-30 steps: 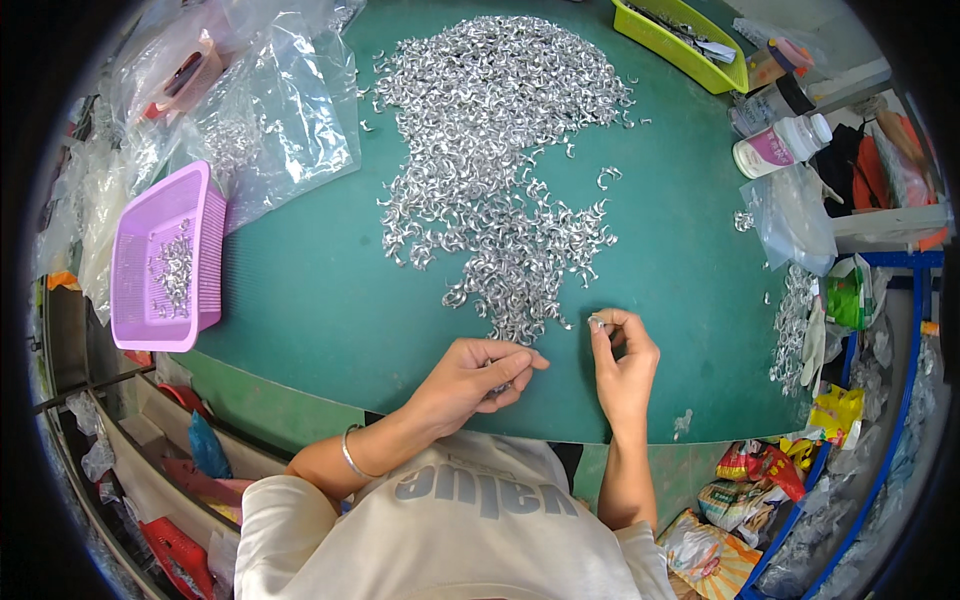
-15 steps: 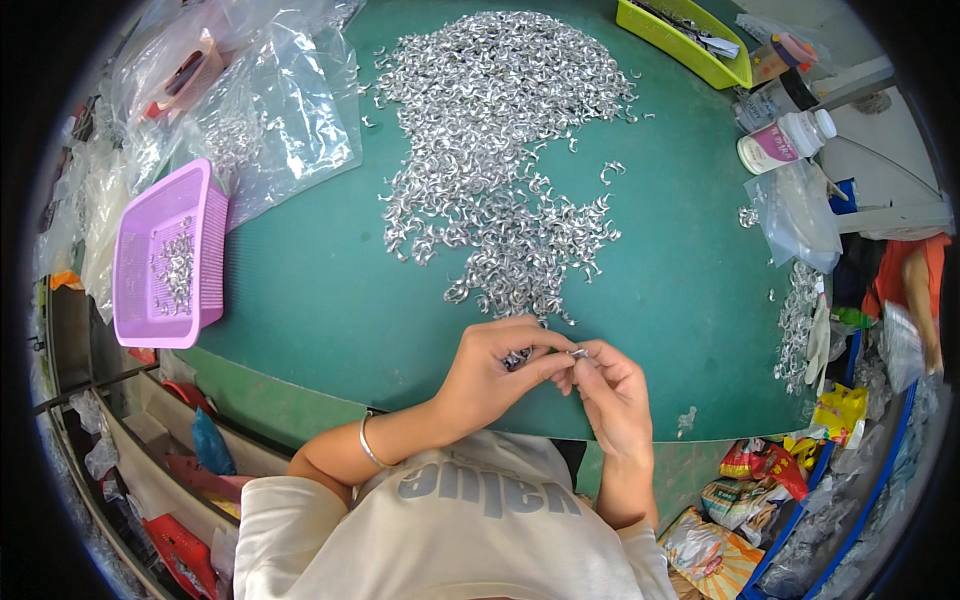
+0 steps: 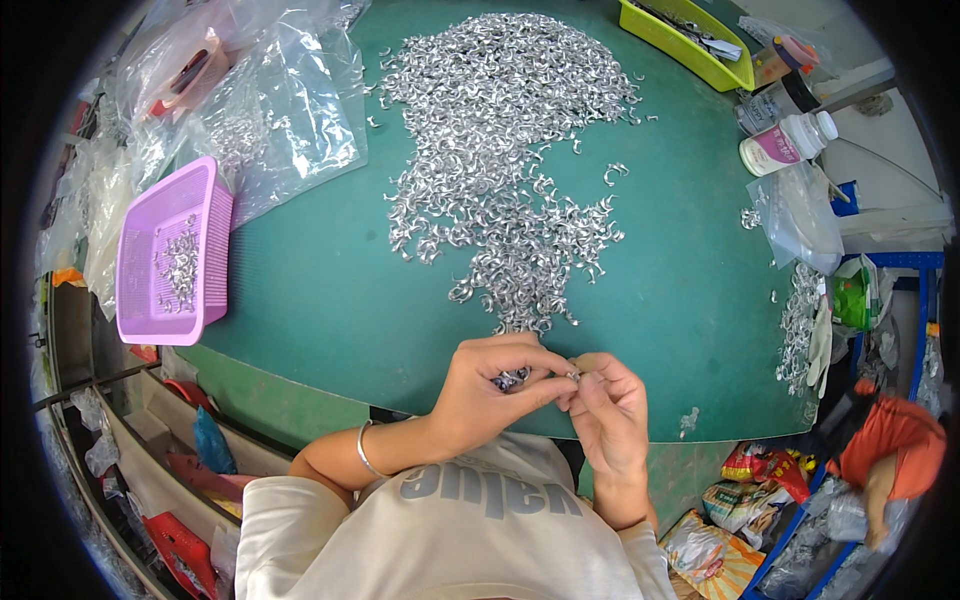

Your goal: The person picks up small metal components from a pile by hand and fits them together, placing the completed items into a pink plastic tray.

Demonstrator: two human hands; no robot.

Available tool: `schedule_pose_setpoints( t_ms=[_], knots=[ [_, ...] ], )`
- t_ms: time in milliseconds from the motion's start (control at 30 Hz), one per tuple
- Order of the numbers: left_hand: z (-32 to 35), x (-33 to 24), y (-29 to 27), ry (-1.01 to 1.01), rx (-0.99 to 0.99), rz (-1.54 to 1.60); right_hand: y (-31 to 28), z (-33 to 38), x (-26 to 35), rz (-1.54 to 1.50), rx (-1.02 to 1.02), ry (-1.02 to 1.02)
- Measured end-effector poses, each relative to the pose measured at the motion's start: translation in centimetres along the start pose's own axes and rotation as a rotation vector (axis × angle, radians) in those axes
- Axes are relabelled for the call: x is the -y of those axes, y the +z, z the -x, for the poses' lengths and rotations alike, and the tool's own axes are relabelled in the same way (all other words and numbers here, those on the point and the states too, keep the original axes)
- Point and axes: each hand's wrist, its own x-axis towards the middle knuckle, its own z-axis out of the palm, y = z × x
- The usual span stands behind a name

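**Mia:** So, what are the two hands doing, right by the near edge of the green table (image 3: pixel 330 330)?

**Ben:** The left hand (image 3: pixel 495 390) is curled shut around a small bunch of shiny metal bits (image 3: pixel 511 378). You can see a few peeking out under the fingers. The right hand (image 3: pixel 610 410) touches it, and its fingertips are pinched on one tiny metal piece (image 3: pixel 573 375).

**Mia:** What could go wrong?

**Ben:** The piece is very small and smooth, I think. If the pinch gets loose, it could drop off the near edge of the table and get lost below. The bunch could spill too, if the left hand opens.

**Mia:** What is just past the hands on the table?

**Ben:** A big pile of silver clips (image 3: pixel 500 150). Its thin end comes almost up to the hands, and it gets wide at the far side of the table.

**Mia:** And at the sides?

**Ben:** A purple basket (image 3: pixel 140 300) sits at the table's left edge with some clips inside. Clear plastic bags (image 3: pixel 280 110) lie at the far left corner. A yellow-green tray (image 3: pixel 690 55) is at the far right, and a white bottle (image 3: pixel 785 145) is by the right edge.
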Motion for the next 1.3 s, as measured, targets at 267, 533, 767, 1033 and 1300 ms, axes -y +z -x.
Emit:
schedule_pose_setpoints(
  t_ms=[267,533,767,1033,1300],
  knots=[
    [-0.2,-1.2,-0.6,-0.459,0.095,0.301,-0.1,0.5,-0.5,0.056,-0.012,-0.071],
    [0.2,-0.7,-0.9,-0.708,0.201,0.615,0.3,0.4,-0.9,0.421,-0.071,-0.41],
    [0.3,-0.2,-0.9,-0.761,0.232,0.8,0.5,0.5,-0.7,0.447,-0.085,-0.433],
    [0.6,-0.6,-0.8,-0.729,0.183,0.728,0.3,0.7,-0.6,0.523,-0.05,-0.446],
    [0.5,-1.9,-0.9,-0.643,0.118,0.462,0.7,0.9,-0.3,0.49,-0.026,-0.442]
  ],
)
